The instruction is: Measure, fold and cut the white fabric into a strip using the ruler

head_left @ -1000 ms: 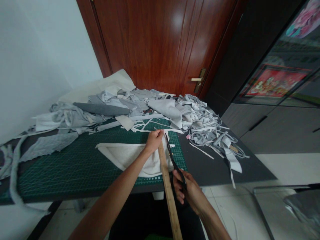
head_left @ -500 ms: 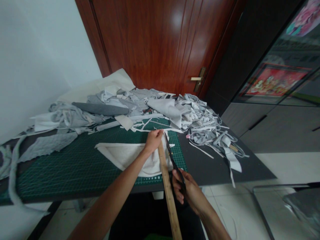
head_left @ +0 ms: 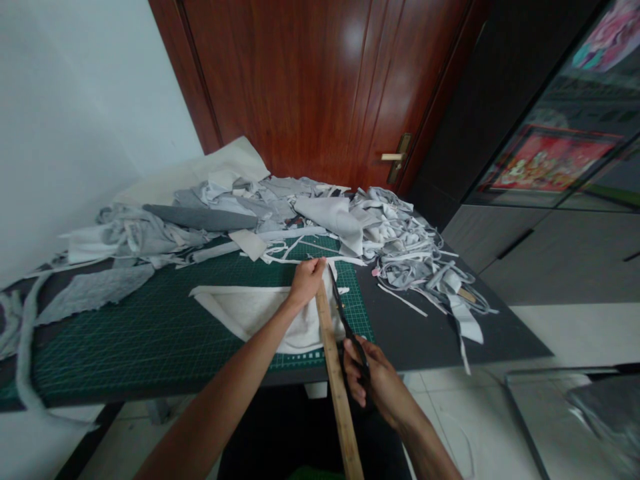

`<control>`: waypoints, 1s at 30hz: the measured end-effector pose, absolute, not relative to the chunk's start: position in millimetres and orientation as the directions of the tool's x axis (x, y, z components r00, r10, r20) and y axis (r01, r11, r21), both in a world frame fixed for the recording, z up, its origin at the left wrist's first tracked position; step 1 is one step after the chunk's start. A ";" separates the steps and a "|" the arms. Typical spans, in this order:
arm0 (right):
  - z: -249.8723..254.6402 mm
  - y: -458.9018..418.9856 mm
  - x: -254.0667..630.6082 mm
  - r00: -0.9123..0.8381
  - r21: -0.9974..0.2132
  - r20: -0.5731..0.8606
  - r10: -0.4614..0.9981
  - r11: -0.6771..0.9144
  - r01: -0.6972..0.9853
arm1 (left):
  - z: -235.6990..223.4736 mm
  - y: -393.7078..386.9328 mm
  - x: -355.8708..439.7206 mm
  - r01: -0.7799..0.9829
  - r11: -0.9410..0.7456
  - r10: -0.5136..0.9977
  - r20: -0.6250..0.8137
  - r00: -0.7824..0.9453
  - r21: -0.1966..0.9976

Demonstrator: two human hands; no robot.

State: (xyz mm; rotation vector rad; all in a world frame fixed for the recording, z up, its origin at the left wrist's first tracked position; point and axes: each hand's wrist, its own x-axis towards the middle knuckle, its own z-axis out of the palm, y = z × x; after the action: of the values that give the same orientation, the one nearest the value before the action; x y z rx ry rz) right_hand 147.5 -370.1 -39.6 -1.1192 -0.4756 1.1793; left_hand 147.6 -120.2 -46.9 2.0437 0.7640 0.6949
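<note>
A white fabric piece [head_left: 267, 308] lies on the green cutting mat [head_left: 150, 340], tapering to a point on its left. My left hand [head_left: 306, 281] is closed at the fabric's far edge, pinching it near the tip of a wooden ruler [head_left: 336, 380]. The ruler lies across the fabric and hangs over the table's near edge toward my lap. In my right hand [head_left: 375, 377] are black scissors [head_left: 345, 312], their blades pointing away along the ruler's right side, tips close to my left fingers. Whether the blades are parted is hard to make out.
Grey and white fabric scraps [head_left: 215, 200] are heaped along the table's back. A tangle of cut strips [head_left: 400, 233] sits at the right. A long fabric roll [head_left: 27, 360] droops over the left front edge. Behind stand a brown door [head_left: 300, 87] and a dark cabinet [head_left: 565, 253].
</note>
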 end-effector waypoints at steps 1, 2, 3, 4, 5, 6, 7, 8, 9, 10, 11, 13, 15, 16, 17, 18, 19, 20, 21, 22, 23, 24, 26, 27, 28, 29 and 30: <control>-39.6 -370.0 147.1 0.369 -0.873 -0.238 0.898 -0.031 -0.486 | -46.9 -120.2 147.7 0.265 -0.474 0.723 0.199 0.661 0.840; -39.5 -369.7 146.7 0.372 -0.870 -0.241 0.896 -0.030 -0.492 | -46.9 -120.2 147.7 0.265 -0.474 0.724 0.200 0.660 0.840; -39.3 -369.3 146.5 0.374 -0.866 -0.248 0.894 -0.031 -0.499 | -46.9 -120.3 147.6 0.264 -0.474 0.724 0.202 0.659 0.840; -38.9 -368.7 146.3 0.374 -0.862 -0.255 0.891 -0.035 -0.505 | -47.0 -120.5 147.5 0.263 -0.475 0.725 0.204 0.658 0.840; -38.4 -367.9 146.4 0.374 -0.859 -0.263 0.889 -0.038 -0.511 | -47.2 -120.7 147.3 0.261 -0.475 0.725 0.206 0.658 0.840; -37.7 -367.0 146.6 0.374 -0.857 -0.267 0.888 -0.042 -0.513 | -47.5 -121.0 147.2 0.259 -0.476 0.724 0.208 0.657 0.840; -37.0 -365.9 146.9 0.373 -0.857 -0.269 0.888 -0.044 -0.513 | -47.9 -121.2 147.0 0.256 -0.478 0.724 0.212 0.656 0.840; -36.4 -364.7 147.3 0.372 -0.857 -0.268 0.889 -0.044 -0.513 | -48.3 -121.5 146.9 0.253 -0.480 0.724 0.216 0.656 0.840; -35.8 -363.5 147.7 0.373 -0.858 -0.265 0.889 -0.041 -0.512 | -48.8 -121.6 146.9 0.250 -0.483 0.723 0.220 0.655 0.839; -35.3 -362.3 148.1 0.373 -0.858 -0.262 0.890 -0.038 -0.512 | -49.3 -121.7 147.0 0.246 -0.486 0.721 0.225 0.655 0.839; -35.0 -361.2 148.4 0.371 -0.858 -0.260 0.892 -0.037 -0.512 | -49.9 -121.7 147.2 0.243 -0.489 0.720 0.230 0.654 0.838; -34.7 -359.5 148.9 0.366 -0.859 -0.255 0.895 -0.036 -0.511 | -50.9 -121.4 147.8 0.238 -0.495 0.719 0.240 0.652 0.836; -34.8 -358.3 149.2 0.368 -0.862 -0.251 0.895 -0.034 -0.505 | -51.7 -120.8 148.4 0.236 -0.499 0.719 0.247 0.649 0.834; -34.9 -357.8 149.2 0.370 -0.863 -0.251 0.894 -0.033 -0.504 | -52.0 -120.4 148.6 0.236 -0.501 0.720 0.250 0.648 0.833; -34.9 -357.5 149.3 0.376 -0.863 -0.252 0.892 -0.031 -0.504 | -52.2 -120.1 148.7 0.236 -0.503 0.720 0.252 0.647 0.831; -34.9 -357.2 149.3 0.381 -0.863 -0.253 0.889 -0.030 -0.504 | -52.3 -119.9 148.8 0.237 -0.505 0.720 0.253 0.646 0.830; -34.9 -356.9 149.4 0.384 -0.862 -0.255 0.887 -0.029 -0.506 | -52.4 -119.8 148.7 0.238 -0.507 0.720 0.255 0.646 0.829; -34.9 -356.6 149.4 0.385 -0.861 -0.257 0.886 -0.029 -0.508 | -52.3 -119.8 148.7 0.238 -0.509 0.719 0.257 0.645 0.827; -34.8 -356.2 149.5 0.384 -0.859 -0.258 0.886 -0.029 -0.511 | -52.2 -119.9 148.5 0.238 -0.512 0.718 0.260 0.645 0.825; -34.7 -355.7 149.6 0.384 -0.858 -0.259 0.886 -0.028 -0.513 | -52.0 -120.0 148.4 0.237 -0.516 0.717 0.263 0.646 0.823; -34.6 -355.1 149.8 0.384 -0.856 -0.260 0.886 -0.027 -0.516 | -51.7 -120.3 148.3 0.235 -0.520 0.714 0.268 0.647 0.821; -34.5 -354.4 150.0 0.384 -0.854 -0.263 0.885 -0.028 -0.520 | -51.4 -120.5 148.1 0.232 -0.525 0.712 0.273 0.647 0.819; -34.5 -353.0 150.4 0.388 -0.848 -0.269 0.881 -0.026 -0.530 | -50.7 -121.1 147.6 0.229 -0.533 0.708 0.281 0.648 0.814; -34.5 -352.3 150.6 0.389 -0.845 -0.271 0.881 -0.024 -0.534 | -50.3 -121.4 147.3 0.229 -0.537 0.706 0.284 0.648 0.812; -34.7 -351.8 150.9 0.388 -0.844 -0.270 0.881 -0.022 -0.536 | -50.0 -121.6 147.1 0.229 -0.540 0.706 0.287 0.648 0.810; -34.9 -351.4 151.1 0.387 -0.844 -0.266 0.883 -0.020 -0.536 | -49.7 -121.8 146.8 0.230 -0.543 0.705 0.290 0.647 0.807; -35.2 -351.2 151.4 0.385 -0.846 -0.259 0.886 -0.015 -0.533 | -49.4 -121.9 146.6 0.231 -0.546 0.705 0.293 0.646 0.805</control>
State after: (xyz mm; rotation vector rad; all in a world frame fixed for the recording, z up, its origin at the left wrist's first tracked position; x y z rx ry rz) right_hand 151.4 -351.2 -35.2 -1.0857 -0.4098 1.1769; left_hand 146.6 -121.9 -49.4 2.0989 0.7252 0.7917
